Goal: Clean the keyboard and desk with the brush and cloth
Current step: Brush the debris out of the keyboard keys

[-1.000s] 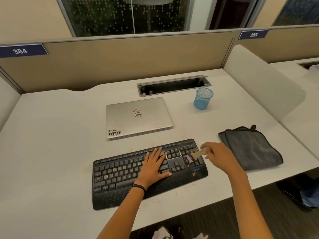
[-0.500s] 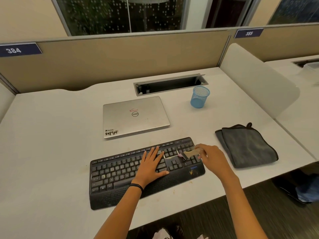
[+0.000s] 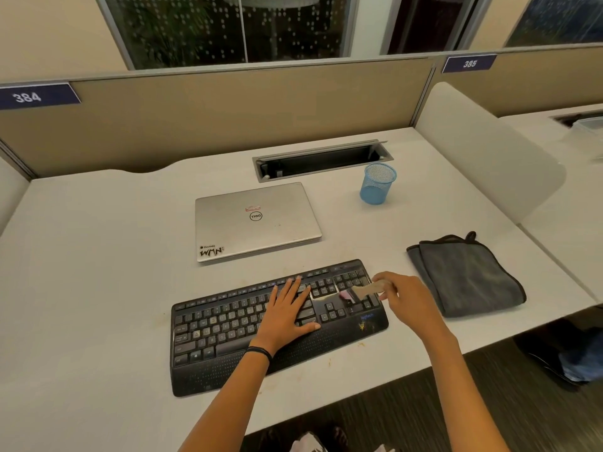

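Note:
A black keyboard [image 3: 228,334] lies at an angle near the front of the white desk [image 3: 98,256]. My left hand [image 3: 288,313] lies flat on its middle keys, fingers straight. My right hand [image 3: 406,300] grips the pale handle of a small brush [image 3: 360,291]. The brush's pinkish bristles touch the keys at the keyboard's right end. A folded grey cloth [image 3: 466,275] lies on the desk just right of the keyboard, apart from both hands.
A shut silver laptop [image 3: 256,220] sits behind the keyboard. A blue mesh cup [image 3: 378,183] stands at the back right, near an open cable tray [image 3: 323,159]. Beige partitions close the desk at the back; a white divider [image 3: 489,151] stands on the right.
The brush swept left across the right-hand keys, then came back a little to the right. My left hand stayed pressed flat on the keyboard.

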The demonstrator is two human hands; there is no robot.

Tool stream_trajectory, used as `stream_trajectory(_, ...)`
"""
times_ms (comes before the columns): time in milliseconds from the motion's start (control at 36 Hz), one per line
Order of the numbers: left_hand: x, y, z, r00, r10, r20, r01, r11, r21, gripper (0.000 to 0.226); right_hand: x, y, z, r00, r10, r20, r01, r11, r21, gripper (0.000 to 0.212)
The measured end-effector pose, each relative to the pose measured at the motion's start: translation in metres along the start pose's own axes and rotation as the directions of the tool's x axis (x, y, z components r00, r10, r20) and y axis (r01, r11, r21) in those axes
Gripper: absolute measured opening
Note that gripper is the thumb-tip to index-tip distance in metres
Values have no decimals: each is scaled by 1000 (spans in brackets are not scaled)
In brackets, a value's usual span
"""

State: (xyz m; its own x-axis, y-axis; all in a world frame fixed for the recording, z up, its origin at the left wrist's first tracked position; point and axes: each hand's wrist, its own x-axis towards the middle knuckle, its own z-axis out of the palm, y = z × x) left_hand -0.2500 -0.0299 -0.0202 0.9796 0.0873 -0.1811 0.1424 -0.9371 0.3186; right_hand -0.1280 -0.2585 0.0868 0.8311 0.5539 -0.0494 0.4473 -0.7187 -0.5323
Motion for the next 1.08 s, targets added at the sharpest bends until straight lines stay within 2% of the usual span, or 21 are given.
stream_trajectory(83, 0, 0, 0, 1000, 1, -2, -1, 1000, -4, 112, 0, 0, -2, 996, 50, -74, -49, 999, 9, 23)
stream_trajectory(194, 0, -1, 2, 1000, 7, -11, -7, 1000, -12, 103, 0, 0, 2, 1000, 30, 1, -30, 998, -60, 25)
stream_trajectory(333, 0, -2, 2, 1000, 4, -6, -4, 1000, -2, 102, 1, -2, 0, 997, 48, -57, -50, 998, -24, 23)
stream_trajectory(417, 0, -2, 2, 1000, 5, -8, -5, 1000, -4, 102, -1, -3, 3, 999, 31, -30, -33, 998, -51, 23)
stream_trajectory(556, 0, -2, 3, 1000, 2, -11, -2, 1000, -6, 103, -1, -5, -1, 998, 52, -18, -52, 998, 45, 21)
stream_trajectory(639, 0, -1, 2, 1000, 2, -8, -2, 1000, -5, 104, -2, -6, -1, 998, 43, -46, -44, 999, -20, 21)
stream_trajectory(750, 0, -1, 2, 1000, 1, -10, -1, 1000, -5, 105, -3, -9, 3, 999, 26, 25, -26, 1000, -13, 21)
stream_trajectory(861, 0, -1, 2, 1000, -1, -7, 1, 1000, 0, 105, -3, -9, 4, 999, 28, -42, -29, 999, -32, 23)
stream_trajectory(1000, 0, -1, 3, 1000, -1, -5, 1, 1000, 0, 103, -1, -9, 4, 1000, 23, -15, -23, 999, -46, 22)
stream_trajectory(1083, 1, -2, 3, 1000, 0, -6, 0, 1000, 0, 103, 0, -10, 1, 998, 17, -58, -21, 998, -63, 23)
